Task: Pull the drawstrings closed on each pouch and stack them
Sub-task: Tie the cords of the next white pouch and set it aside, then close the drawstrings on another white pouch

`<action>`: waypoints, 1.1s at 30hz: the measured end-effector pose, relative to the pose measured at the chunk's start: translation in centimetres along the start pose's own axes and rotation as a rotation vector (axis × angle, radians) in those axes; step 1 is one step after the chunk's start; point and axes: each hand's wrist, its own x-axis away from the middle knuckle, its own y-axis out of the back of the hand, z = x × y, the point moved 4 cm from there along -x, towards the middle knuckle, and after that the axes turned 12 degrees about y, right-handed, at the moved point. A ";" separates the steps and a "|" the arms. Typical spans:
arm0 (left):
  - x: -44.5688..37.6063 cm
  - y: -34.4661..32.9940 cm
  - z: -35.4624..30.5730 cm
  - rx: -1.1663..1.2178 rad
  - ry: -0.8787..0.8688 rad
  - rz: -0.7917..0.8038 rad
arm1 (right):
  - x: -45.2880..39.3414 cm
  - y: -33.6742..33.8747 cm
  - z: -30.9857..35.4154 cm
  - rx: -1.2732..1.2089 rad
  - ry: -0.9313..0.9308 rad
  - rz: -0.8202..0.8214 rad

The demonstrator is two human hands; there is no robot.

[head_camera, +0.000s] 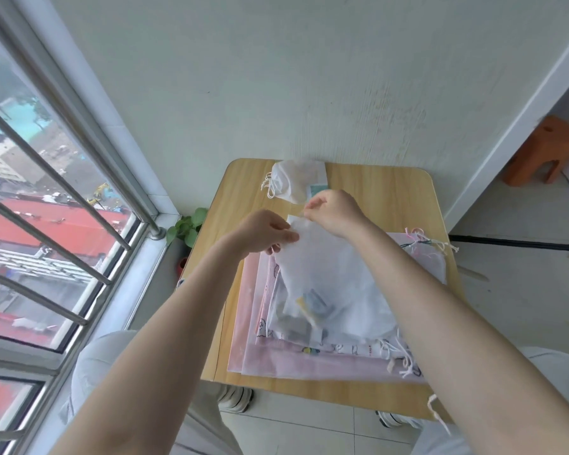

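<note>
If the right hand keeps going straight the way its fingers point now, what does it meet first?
The right hand pinches the top edge of the white pouch, fingers pointing left and slightly away. Going on, it would likely meet the left hand holding the same edge, or pass just beyond it; depth is unclear.

No text can be read. The patterned pouch, toward 6 o'clock on the tabletop, bears printed marks too blurred to make out.

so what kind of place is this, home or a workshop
Probably a home, a narrow corner high in a building. A small wooden table stands against a plain wall beside a barred window overlooking rooftops, with a potted plant and an orange stool.
</note>
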 end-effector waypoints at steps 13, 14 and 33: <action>-7.9 -0.1 0.1 0.823 0.326 -0.173 | -5.1 2.3 -3.4 0.142 -0.074 -0.065; -7.6 -0.4 0.4 0.748 0.317 -0.181 | -4.8 1.9 -3.7 0.158 -0.082 -0.039; -0.8 -7.7 -0.8 -0.450 -0.106 -0.280 | 4.4 0.6 -4.8 0.762 -0.077 0.327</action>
